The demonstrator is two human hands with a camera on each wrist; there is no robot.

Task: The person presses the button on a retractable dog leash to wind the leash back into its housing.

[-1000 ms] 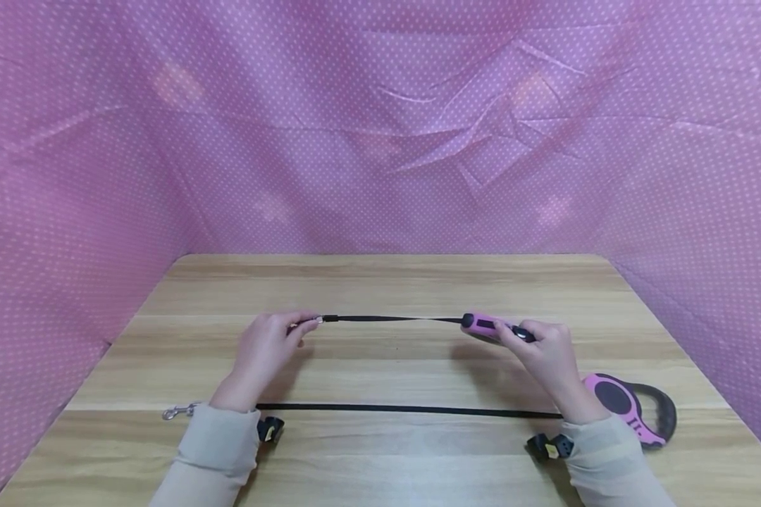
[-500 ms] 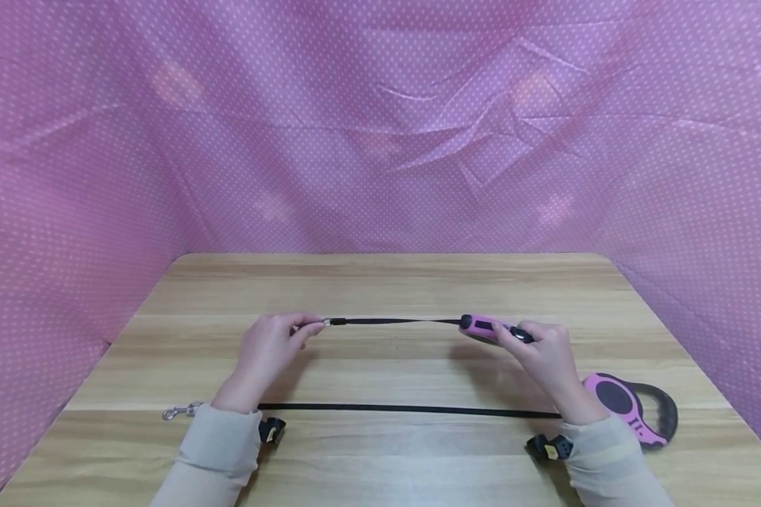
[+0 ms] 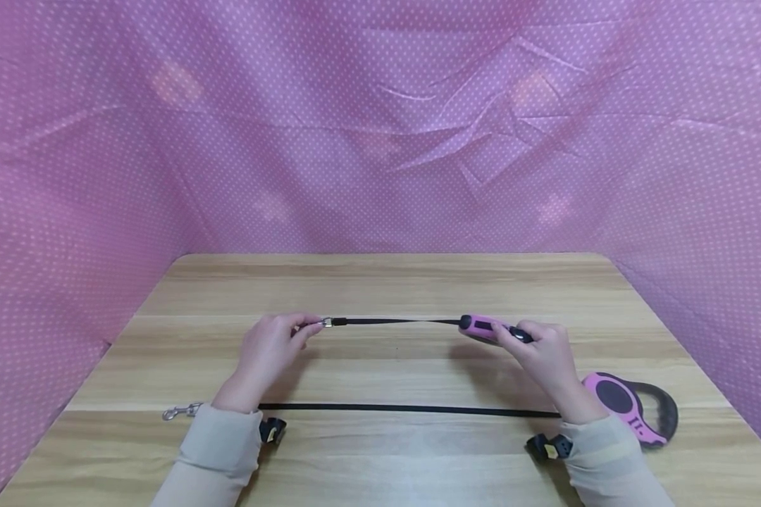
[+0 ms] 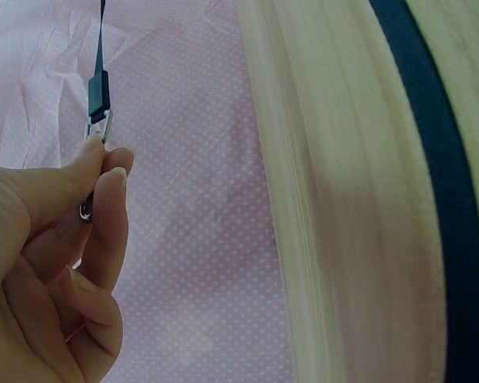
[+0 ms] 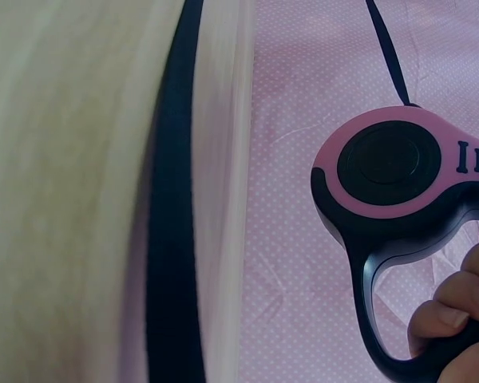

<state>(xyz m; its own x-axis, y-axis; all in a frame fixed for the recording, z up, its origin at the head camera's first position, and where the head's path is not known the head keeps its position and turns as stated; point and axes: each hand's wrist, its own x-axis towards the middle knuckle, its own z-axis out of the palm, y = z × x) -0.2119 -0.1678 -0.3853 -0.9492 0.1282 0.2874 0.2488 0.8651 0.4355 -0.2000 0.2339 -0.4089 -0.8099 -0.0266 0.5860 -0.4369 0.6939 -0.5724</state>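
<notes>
hands held up over the middle of the table, a leash strung between them. the left hand pinches the clip between thumb and fingertips, the other fingers curled in behind. from the clip a thin black cord runs right, nearly level and fairly taut, into the nose of a pink reel. the right hand grips that reel by its black handle, fingers curled through the loop, as the right wrist view shows; there the reel shows its round dark centre and the cord leaving its far end. reel and cord sit above the wood, about mid-table, a touch toward the far side of the hands

nearer, a second cord lies flat on the table, running left to right just in front of both wrists. its clip lies at the left end, beside the left sleeve. at the right end a second pink reel with a black handle rests on the wood, just right of the right forearm. small black cameras are strapped at both wrists. pink dotted cloth hangs all round the table
</notes>
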